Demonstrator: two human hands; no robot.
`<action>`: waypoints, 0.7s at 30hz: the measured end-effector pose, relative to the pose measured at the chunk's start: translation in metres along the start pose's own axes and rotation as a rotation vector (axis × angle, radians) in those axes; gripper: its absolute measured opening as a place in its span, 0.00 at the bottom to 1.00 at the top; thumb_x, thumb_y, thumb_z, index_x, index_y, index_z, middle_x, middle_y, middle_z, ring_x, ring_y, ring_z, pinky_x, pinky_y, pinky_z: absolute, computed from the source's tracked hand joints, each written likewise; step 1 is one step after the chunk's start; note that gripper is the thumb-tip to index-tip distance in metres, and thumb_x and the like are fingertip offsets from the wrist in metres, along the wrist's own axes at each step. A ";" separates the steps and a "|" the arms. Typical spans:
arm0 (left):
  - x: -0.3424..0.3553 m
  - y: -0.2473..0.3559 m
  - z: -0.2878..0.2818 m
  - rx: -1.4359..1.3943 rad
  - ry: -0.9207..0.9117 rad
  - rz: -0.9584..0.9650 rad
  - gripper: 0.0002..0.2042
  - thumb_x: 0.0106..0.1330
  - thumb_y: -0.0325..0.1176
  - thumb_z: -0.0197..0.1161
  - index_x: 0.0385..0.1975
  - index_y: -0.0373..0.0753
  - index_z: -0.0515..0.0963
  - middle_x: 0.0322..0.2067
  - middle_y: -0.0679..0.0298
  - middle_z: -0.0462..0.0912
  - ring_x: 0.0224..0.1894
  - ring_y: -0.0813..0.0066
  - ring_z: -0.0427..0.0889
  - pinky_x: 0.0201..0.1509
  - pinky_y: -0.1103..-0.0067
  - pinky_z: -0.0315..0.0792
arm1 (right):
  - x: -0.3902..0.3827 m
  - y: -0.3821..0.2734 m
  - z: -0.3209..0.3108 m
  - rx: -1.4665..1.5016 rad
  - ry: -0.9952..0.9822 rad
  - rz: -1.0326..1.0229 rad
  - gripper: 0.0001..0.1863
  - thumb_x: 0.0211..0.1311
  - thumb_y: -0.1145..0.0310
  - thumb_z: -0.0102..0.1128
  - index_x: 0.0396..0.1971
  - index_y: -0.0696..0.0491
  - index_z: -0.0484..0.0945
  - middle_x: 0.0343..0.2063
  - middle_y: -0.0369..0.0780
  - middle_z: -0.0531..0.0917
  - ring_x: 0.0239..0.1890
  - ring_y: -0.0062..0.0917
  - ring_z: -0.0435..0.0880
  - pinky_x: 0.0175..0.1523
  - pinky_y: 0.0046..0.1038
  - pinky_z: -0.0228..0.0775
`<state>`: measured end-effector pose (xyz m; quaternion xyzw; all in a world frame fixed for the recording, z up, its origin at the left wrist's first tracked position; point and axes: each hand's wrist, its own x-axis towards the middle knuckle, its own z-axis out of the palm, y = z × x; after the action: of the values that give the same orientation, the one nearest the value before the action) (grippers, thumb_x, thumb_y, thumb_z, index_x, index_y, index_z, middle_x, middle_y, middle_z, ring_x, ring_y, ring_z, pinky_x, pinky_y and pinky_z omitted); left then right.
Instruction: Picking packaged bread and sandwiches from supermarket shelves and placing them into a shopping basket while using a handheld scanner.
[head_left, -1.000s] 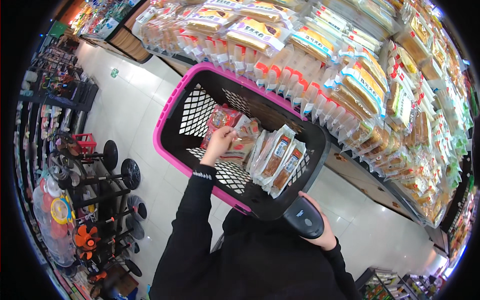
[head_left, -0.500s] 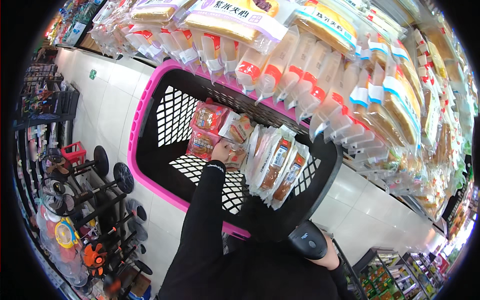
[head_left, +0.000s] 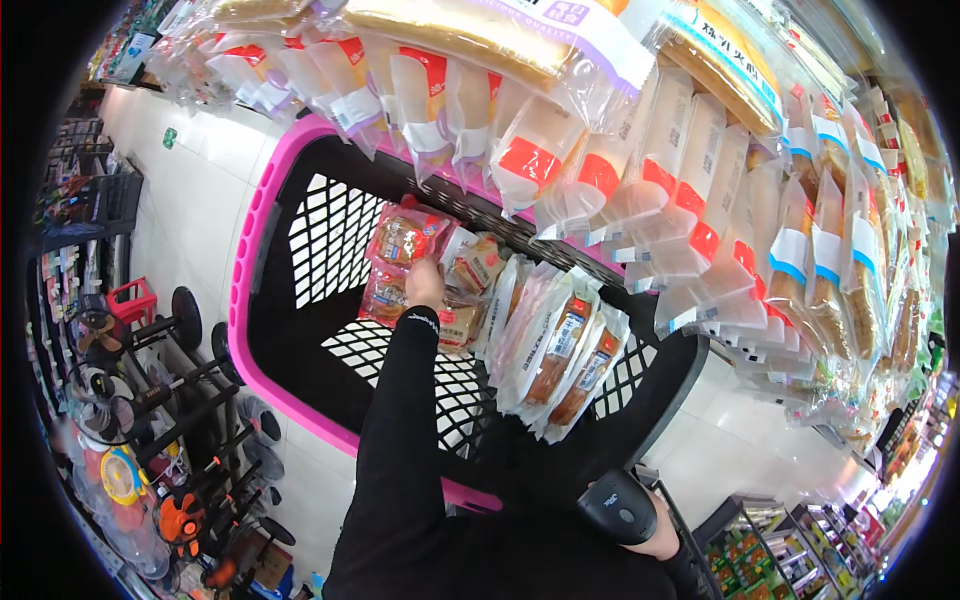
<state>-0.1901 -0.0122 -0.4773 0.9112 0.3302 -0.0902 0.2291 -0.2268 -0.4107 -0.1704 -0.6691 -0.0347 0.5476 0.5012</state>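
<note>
My left hand (head_left: 425,284) reaches down into a black shopping basket with a pink rim (head_left: 243,290). Its fingers are curled at the lower edge of a red-wrapped bread pack (head_left: 405,238); the fingertips are partly hidden. Another red bread pack (head_left: 384,293) lies just left of the hand. Two clear-wrapped breads with pale labels, an upper one (head_left: 474,266) and a lower one (head_left: 458,325), are to its right. Beyond them stand several long bread packs (head_left: 560,350) in clear film. At lower right, my right hand (head_left: 662,535) is wrapped around a black handheld scanner (head_left: 622,508).
A shelf of tightly packed bagged breads (head_left: 640,180) overhangs the basket's far side. Standing fans (head_left: 185,515) and a red stool (head_left: 132,300) are at left on the tiled floor (head_left: 190,210). Low display racks (head_left: 760,550) stand at lower right.
My left hand has moved up from the lower clear-wrapped bread to the edge of the upper red pack. The view has come closer to the shelf. My right hand still holds the scanner.
</note>
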 end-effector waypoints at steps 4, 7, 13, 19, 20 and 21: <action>0.006 0.006 0.006 0.125 -0.091 0.003 0.06 0.52 0.32 0.52 0.27 0.38 0.73 0.26 0.52 0.76 0.32 0.54 0.76 0.35 0.65 0.70 | 0.000 0.011 0.002 0.041 0.012 -0.005 0.37 0.31 0.63 0.64 0.47 0.62 0.65 0.47 0.49 0.68 0.51 0.40 0.66 0.56 0.30 0.53; -0.002 0.020 0.007 0.134 -0.113 0.159 0.05 0.51 0.29 0.50 0.26 0.38 0.72 0.26 0.53 0.76 0.31 0.55 0.76 0.34 0.65 0.69 | 0.004 0.015 0.001 0.022 0.003 0.009 0.37 0.31 0.63 0.64 0.47 0.62 0.64 0.47 0.49 0.69 0.51 0.39 0.66 0.56 0.30 0.53; -0.021 0.029 0.002 0.108 -0.203 0.386 0.05 0.50 0.28 0.50 0.26 0.37 0.71 0.27 0.54 0.73 0.34 0.54 0.73 0.36 0.67 0.68 | 0.011 0.008 0.003 0.003 -0.001 0.004 0.36 0.31 0.63 0.64 0.46 0.62 0.65 0.46 0.49 0.69 0.51 0.39 0.67 0.56 0.30 0.53; -0.023 0.028 -0.016 -0.059 -0.009 0.235 0.06 0.47 0.25 0.50 0.26 0.37 0.70 0.26 0.51 0.74 0.31 0.52 0.74 0.34 0.64 0.68 | 0.005 0.004 0.000 0.047 0.008 -0.022 0.36 0.31 0.63 0.64 0.46 0.61 0.66 0.46 0.49 0.70 0.50 0.40 0.67 0.56 0.31 0.54; -0.023 0.030 -0.025 -0.056 -0.001 0.236 0.06 0.47 0.25 0.50 0.26 0.37 0.70 0.26 0.51 0.74 0.31 0.52 0.74 0.34 0.64 0.68 | 0.003 0.004 -0.001 0.045 0.004 -0.040 0.35 0.31 0.63 0.64 0.46 0.61 0.66 0.46 0.49 0.70 0.50 0.40 0.67 0.56 0.31 0.54; -0.021 0.035 -0.040 -0.025 -0.011 0.229 0.06 0.47 0.24 0.50 0.26 0.37 0.70 0.25 0.50 0.74 0.30 0.52 0.74 0.33 0.64 0.68 | 0.002 0.003 -0.001 0.045 0.004 -0.053 0.35 0.31 0.63 0.64 0.46 0.61 0.66 0.46 0.49 0.70 0.50 0.40 0.67 0.56 0.31 0.54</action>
<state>-0.1829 -0.0288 -0.4234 0.9396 0.2236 -0.0640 0.2511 -0.2267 -0.4119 -0.1735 -0.6575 -0.0390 0.5336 0.5305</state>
